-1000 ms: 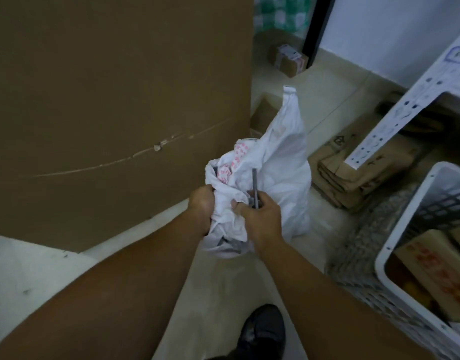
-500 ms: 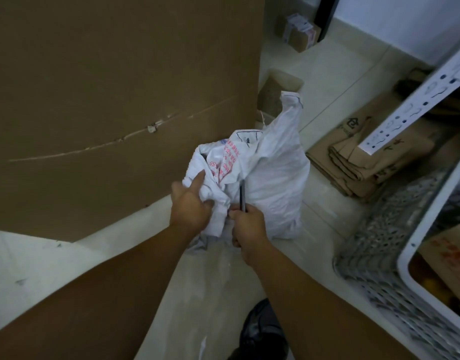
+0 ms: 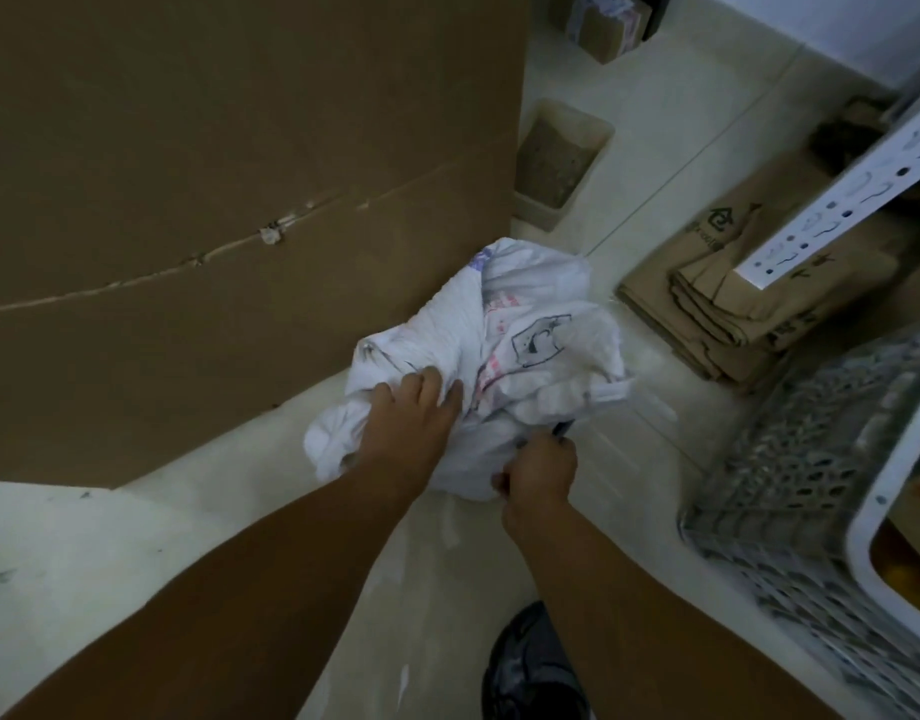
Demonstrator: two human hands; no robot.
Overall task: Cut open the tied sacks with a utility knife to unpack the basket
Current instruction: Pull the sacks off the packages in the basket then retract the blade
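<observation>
A crumpled white woven sack (image 3: 525, 345) with red and black print lies low on the pale floor, beside a big cardboard sheet. My left hand (image 3: 413, 423) presses down on the sack's near left part, fingers spread over the fabric. My right hand (image 3: 538, 467) is curled round the utility knife (image 3: 561, 427), whose dark tip pokes out against the sack's near right edge. Most of the knife is hidden inside the fist. The white plastic basket (image 3: 811, 491) stands at the right, with cartons partly visible inside.
A large brown cardboard sheet (image 3: 239, 200) fills the left. Flattened brown boxes (image 3: 733, 283) lie on the floor at the right under a white perforated shelf post (image 3: 852, 200). A small open box (image 3: 556, 163) and a taped carton (image 3: 598, 23) sit farther back. My dark shoe (image 3: 530, 667) is below.
The sack, held upright a second ago, has collapsed down onto the floor. My left hand moved from gripping its top to pressing on it. The knife has swung from upright to pointing forward.
</observation>
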